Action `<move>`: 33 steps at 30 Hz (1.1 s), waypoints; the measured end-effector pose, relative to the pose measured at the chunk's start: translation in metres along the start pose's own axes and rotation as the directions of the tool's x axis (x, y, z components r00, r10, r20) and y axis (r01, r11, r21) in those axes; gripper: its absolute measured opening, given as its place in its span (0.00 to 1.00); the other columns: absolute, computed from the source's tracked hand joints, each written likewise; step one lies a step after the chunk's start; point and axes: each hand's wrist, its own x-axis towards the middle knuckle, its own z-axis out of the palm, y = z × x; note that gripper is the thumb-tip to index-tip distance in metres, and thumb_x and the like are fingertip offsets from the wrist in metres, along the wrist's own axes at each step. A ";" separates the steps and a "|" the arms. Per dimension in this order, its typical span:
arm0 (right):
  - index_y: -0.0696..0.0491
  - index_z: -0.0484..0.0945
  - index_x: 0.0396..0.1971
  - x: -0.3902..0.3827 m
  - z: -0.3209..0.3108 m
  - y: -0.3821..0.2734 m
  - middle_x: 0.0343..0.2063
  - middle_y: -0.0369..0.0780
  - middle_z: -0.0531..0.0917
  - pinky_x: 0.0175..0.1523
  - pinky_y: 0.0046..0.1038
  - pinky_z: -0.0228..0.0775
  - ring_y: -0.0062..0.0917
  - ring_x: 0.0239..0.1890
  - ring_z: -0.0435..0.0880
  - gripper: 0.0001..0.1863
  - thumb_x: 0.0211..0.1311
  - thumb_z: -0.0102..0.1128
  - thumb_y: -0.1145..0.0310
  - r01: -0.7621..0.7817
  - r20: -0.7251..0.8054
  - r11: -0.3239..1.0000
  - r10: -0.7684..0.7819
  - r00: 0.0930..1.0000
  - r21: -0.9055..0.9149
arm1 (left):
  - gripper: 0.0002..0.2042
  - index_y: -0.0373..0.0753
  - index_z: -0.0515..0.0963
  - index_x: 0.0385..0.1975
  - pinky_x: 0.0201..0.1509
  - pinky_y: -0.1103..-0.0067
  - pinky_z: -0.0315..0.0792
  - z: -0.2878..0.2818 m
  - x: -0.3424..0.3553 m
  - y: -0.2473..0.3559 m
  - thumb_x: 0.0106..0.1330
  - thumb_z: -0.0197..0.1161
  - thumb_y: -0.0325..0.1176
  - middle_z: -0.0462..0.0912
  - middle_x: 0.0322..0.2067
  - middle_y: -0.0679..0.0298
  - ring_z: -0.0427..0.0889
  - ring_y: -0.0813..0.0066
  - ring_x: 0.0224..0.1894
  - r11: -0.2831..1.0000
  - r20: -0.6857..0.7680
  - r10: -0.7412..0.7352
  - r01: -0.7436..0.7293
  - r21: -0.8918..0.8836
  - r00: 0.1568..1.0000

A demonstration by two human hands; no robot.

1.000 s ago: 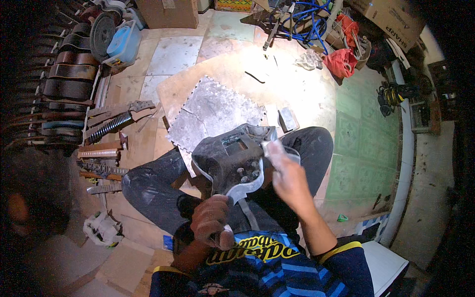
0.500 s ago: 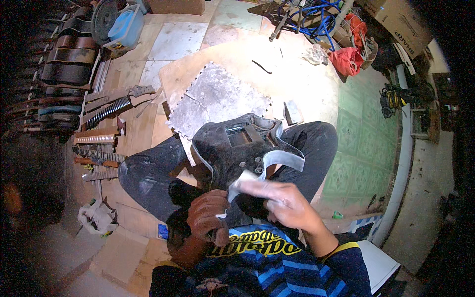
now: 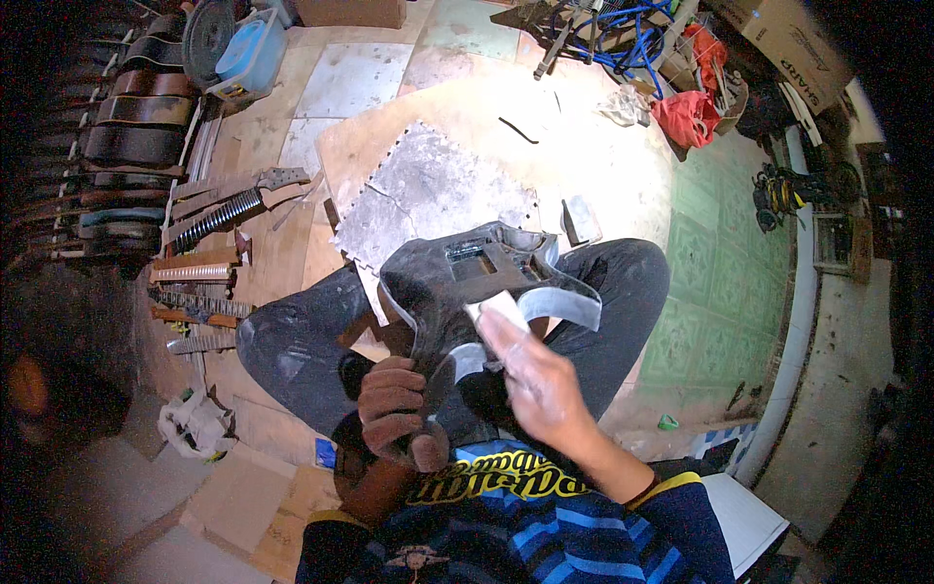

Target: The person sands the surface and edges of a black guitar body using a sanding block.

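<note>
A black electric guitar body [image 3: 438, 277], dusty and without neck or strings, lies across my lap. It has a rectangular cut-out and pale bevelled edges at the horns. My left hand [image 3: 392, 414], which looks gloved in brown, is closed round the near end of the body. A small white piece of folded sandpaper [image 3: 496, 312] is under the stretched fingers of my right hand [image 3: 533, 380]. It presses on the body's top face beside the pale horn. White dust coats the right fingers.
A grey foam mat [image 3: 428, 190] lies beyond my knees, with a small pale block [image 3: 582, 221] beside it. Guitar necks [image 3: 224, 216] lie at left, near a row of guitar bodies [image 3: 141, 112]. Blue hose [image 3: 632, 44] and a red bag [image 3: 686, 119] are at far right.
My right hand has moved forward with the sandpaper, from beside my left hand onto the middle of the body's top. The left hand has stayed nearly in place.
</note>
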 end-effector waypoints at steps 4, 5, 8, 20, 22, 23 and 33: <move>0.58 0.68 0.70 -0.026 -0.017 0.013 0.65 0.49 0.77 0.21 0.25 0.77 0.19 0.22 0.82 0.33 0.62 0.57 0.75 -0.713 0.696 0.121 0.153 0.701 0.691 | 0.10 0.37 0.71 0.31 0.39 0.61 0.80 0.003 -0.007 -0.015 0.67 0.63 0.36 0.76 0.30 0.57 0.81 0.60 0.32 1.000 -0.141 -0.007 0.006 -0.008 0.990; 0.59 0.66 0.71 -0.025 -0.022 0.017 0.65 0.50 0.76 0.21 0.25 0.77 0.18 0.20 0.79 0.35 0.61 0.59 0.73 -0.617 0.617 -0.044 0.133 0.775 0.785 | 0.10 0.37 0.71 0.32 0.40 0.62 0.79 -0.001 -0.005 -0.017 0.67 0.63 0.35 0.76 0.31 0.57 0.80 0.60 0.33 0.998 -0.129 -0.050 0.045 -0.042 0.990; 0.62 0.52 0.75 -0.013 -0.044 0.021 0.60 0.52 0.80 0.21 0.29 0.75 0.19 0.15 0.67 0.40 0.68 0.55 0.63 -0.183 0.298 -0.458 0.194 0.935 0.870 | 0.11 0.36 0.70 0.38 0.43 0.63 0.79 0.010 0.017 -0.011 0.66 0.64 0.33 0.76 0.34 0.55 0.81 0.59 0.38 0.972 -0.103 -0.190 0.201 0.118 0.976; 0.61 0.73 0.58 0.006 -0.078 0.079 0.46 0.44 0.83 0.39 0.33 0.82 0.28 0.35 0.82 0.23 0.75 0.53 0.58 0.088 -0.241 0.264 0.627 0.741 0.960 | 0.19 0.37 0.71 0.53 0.61 0.66 0.73 0.051 -0.048 -0.019 0.74 0.58 0.46 0.80 0.47 0.57 0.80 0.63 0.52 0.187 -0.136 -0.982 0.805 -0.563 0.133; 0.62 0.73 0.61 0.014 -0.071 0.081 0.54 0.45 0.81 0.54 0.35 0.75 0.31 0.48 0.81 0.24 0.74 0.51 0.61 0.045 -0.280 0.392 0.567 0.775 0.919 | 0.21 0.37 0.71 0.55 0.62 0.68 0.72 0.057 -0.045 -0.013 0.76 0.56 0.49 0.80 0.49 0.58 0.80 0.65 0.54 -0.006 -0.007 -1.000 0.723 -0.691 -0.015; 0.62 0.73 0.62 0.019 -0.067 0.082 0.57 0.46 0.81 0.61 0.36 0.72 0.32 0.54 0.80 0.24 0.74 0.51 0.62 0.026 -0.296 0.454 0.534 0.792 0.890 | 0.22 0.37 0.71 0.56 0.63 0.69 0.72 0.061 -0.042 -0.012 0.77 0.55 0.50 0.80 0.50 0.58 0.80 0.66 0.54 -0.051 0.024 -0.999 0.688 -0.724 -0.049; 0.66 0.72 0.64 0.002 -0.028 0.090 0.60 0.48 0.80 0.68 0.35 0.70 0.35 0.62 0.80 0.24 0.77 0.49 0.66 -0.064 -0.215 0.456 0.534 0.817 0.888 | 0.18 0.38 0.73 0.55 0.56 0.62 0.79 0.069 -0.026 0.002 0.75 0.57 0.44 0.80 0.49 0.57 0.82 0.61 0.50 0.240 -0.217 -0.963 0.873 -0.425 0.159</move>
